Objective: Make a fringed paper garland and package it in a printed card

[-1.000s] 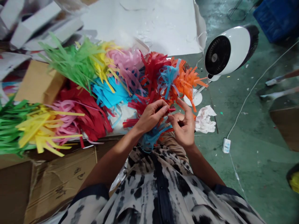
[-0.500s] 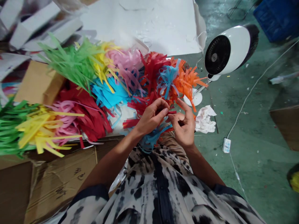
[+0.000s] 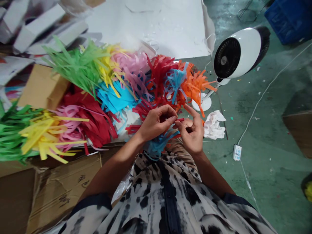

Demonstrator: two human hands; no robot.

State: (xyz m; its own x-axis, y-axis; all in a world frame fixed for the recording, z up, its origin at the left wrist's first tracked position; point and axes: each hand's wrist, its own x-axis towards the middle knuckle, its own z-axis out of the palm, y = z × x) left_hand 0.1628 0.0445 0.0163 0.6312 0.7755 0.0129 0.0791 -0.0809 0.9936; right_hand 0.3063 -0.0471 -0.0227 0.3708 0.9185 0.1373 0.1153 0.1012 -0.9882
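Observation:
My left hand (image 3: 158,123) is closed in a pinch, thumb against forefinger, on the end of a narrow red paper strip (image 3: 180,120). Close beside it, my right hand (image 3: 192,131) pinches the same strip between thumb and forefinger, its other fingers partly curled. Below the hands, light-blue fringed paper (image 3: 157,145) hangs over my lap. Red fringe (image 3: 133,129) sticks out to the left, behind my left wrist. Just beyond my fingers lie a red tassel bunch (image 3: 159,70), a small blue bunch (image 3: 175,78) and an orange bunch (image 3: 197,86).
Green (image 3: 75,66), yellow and pink tassels spread left along the table (image 3: 151,22), near a brown paper bundle (image 3: 41,87). A white fan (image 3: 248,48) stands on the right, with crumpled tissue (image 3: 214,125) below. A cable with a socket block (image 3: 237,152) crosses the floor. Cardboard (image 3: 65,188) lies lower left.
Both hands stay nearly in place, pinched close together. The short red strip between the fingertips sits slightly lower. The view has shifted very slightly.

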